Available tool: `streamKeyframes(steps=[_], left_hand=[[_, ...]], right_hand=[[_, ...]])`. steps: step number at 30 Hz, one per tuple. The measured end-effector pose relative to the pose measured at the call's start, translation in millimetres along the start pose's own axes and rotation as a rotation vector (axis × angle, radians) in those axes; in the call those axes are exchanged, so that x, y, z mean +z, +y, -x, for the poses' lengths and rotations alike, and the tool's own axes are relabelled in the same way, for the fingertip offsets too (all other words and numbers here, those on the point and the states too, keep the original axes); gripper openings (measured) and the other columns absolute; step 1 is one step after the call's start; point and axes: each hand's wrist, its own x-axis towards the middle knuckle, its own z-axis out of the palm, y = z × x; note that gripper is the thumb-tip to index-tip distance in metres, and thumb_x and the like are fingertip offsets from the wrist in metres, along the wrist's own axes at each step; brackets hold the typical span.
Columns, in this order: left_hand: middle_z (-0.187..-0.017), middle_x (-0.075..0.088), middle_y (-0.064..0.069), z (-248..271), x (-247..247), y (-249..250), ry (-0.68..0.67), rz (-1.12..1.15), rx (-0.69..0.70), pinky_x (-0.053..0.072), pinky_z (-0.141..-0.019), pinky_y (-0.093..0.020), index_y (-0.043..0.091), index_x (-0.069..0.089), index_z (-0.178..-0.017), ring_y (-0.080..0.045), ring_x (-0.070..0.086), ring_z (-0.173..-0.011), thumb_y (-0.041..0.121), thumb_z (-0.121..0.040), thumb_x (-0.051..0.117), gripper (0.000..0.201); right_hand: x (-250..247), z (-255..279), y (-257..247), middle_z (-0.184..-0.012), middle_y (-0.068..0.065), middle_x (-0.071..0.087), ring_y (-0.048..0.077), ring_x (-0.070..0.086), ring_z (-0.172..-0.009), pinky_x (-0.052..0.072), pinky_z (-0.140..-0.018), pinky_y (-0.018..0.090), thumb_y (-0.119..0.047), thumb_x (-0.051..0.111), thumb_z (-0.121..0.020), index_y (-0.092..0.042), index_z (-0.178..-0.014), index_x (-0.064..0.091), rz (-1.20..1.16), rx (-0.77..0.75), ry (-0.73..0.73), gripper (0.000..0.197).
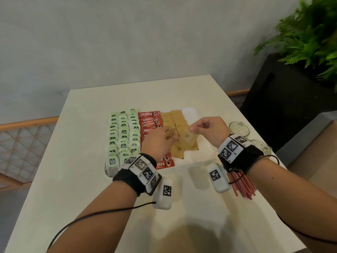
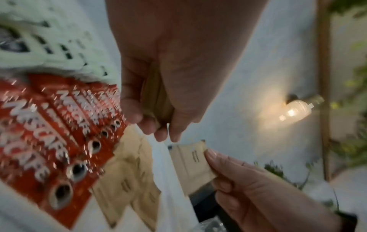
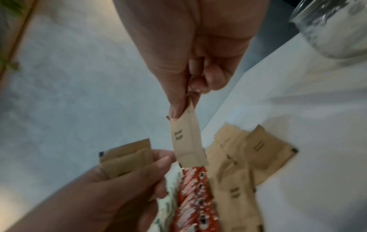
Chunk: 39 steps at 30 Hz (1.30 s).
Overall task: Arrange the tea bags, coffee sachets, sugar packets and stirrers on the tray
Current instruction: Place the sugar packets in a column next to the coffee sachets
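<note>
**A:** Sugar step, by the look of it. Right hand (image 1: 206, 128) pinching one brown sugar packet (image 3: 186, 141) by its top edge between thumb and fingertips, other fingers curled in, packet hanging above the brown rows already laid on the tray (image 1: 191, 111).

**B:** And the left hand (image 1: 158, 141)?

**A:** Curled round a small stack of sugar packets (image 3: 125, 160), thumb on top, held just beside the hanging one, over the red coffee sachets (image 1: 149, 123). Feeding from stack to placing hand, probably.

**B:** Rest of the tray?

**A:** Green tea bags (image 1: 124, 136) in three overlapping columns at the left, spilling past the tray edge; coffee sachets in one column next to them; sugar in loose overlapping rows right of that. Red stirrers (image 1: 240, 185) not yet on the tray: bundled on the table near the right wrist.

**B:** Next move?

**A:** Likely lowering the pinched packet flat into the sugar rows, lapped over its neighbour, edges squared. Light paper, so easy to skew or to nudge those already down. Then more from the stack, stirrers last; bare strip at the tray's right side looks free for them.

**B:** Surroundings?

**A:** Pale square table (image 1: 87, 179), two glass jars (image 1: 238, 128) at its right edge, grey wall behind, a leafy plant (image 1: 310, 33) in a dark planter at the right, wooden lattice railing low at the left
</note>
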Motion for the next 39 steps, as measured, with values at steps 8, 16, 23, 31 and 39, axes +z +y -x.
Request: streamKeyframes(steps=[8,16,23,31,39], left_hand=[[-0.086,0.061,0.003,-21.7,21.7,-6.2,-0.181,-0.663,0.133,0.042,-0.060,-0.030,0.017,0.055,-0.112,-0.018,0.060,-0.075,0.037,-0.104,0.041,0.025],[-0.097,0.062,0.002,-32.3,35.8,0.6,-0.294,-0.817,0.162,0.037,-0.063,-0.033,0.020,0.045,-0.126,-0.023,0.061,-0.082,0.035,-0.097,0.057,0.035],[-0.080,0.050,0.004,-27.7,43.4,3.3,-0.261,-0.886,0.146,0.035,-0.061,-0.033,0.010,0.044,-0.117,-0.020,0.052,-0.070,0.039,-0.099,0.054,0.035],[-0.090,0.062,-0.001,-20.1,36.5,2.5,-0.156,-0.618,0.122,0.038,-0.058,-0.033,0.012,0.044,-0.109,-0.022,0.061,-0.074,0.036,-0.103,0.041,0.024],[-0.105,0.070,-0.017,10.7,2.5,9.0,-0.657,0.897,-0.384,0.062,-0.074,-0.036,0.004,0.060,-0.113,-0.029,0.071,-0.086,0.005,-0.100,0.051,0.016]], right_hand=[[-8.2,-11.9,24.1,-0.074,-0.009,0.067,0.002,0.056,-0.067,0.039,-0.057,0.015,-0.024,0.081,-0.075,-0.021,-0.081,0.076,0.325,0.185,-0.179,0.008],[5.7,-26.4,29.2,-0.064,-0.006,0.062,0.001,0.051,-0.037,0.044,-0.046,0.016,-0.022,0.079,-0.078,-0.022,-0.076,0.072,0.410,0.137,-0.263,0.008],[14.0,-31.2,31.7,-0.066,-0.007,0.066,0.009,0.060,-0.050,0.052,-0.058,0.021,-0.022,0.078,-0.079,-0.023,-0.072,0.068,0.409,0.132,-0.276,0.013],[23.3,-32.6,28.2,-0.082,-0.003,0.069,0.009,0.060,-0.061,0.055,-0.066,0.029,-0.024,0.079,-0.077,-0.022,-0.083,0.071,0.320,0.095,-0.208,0.011],[10.1,6.6,12.9,-0.081,-0.001,0.068,0.014,0.058,-0.060,0.049,-0.057,0.027,-0.029,0.063,-0.091,-0.018,-0.090,0.072,-0.053,0.047,-0.154,0.014]])
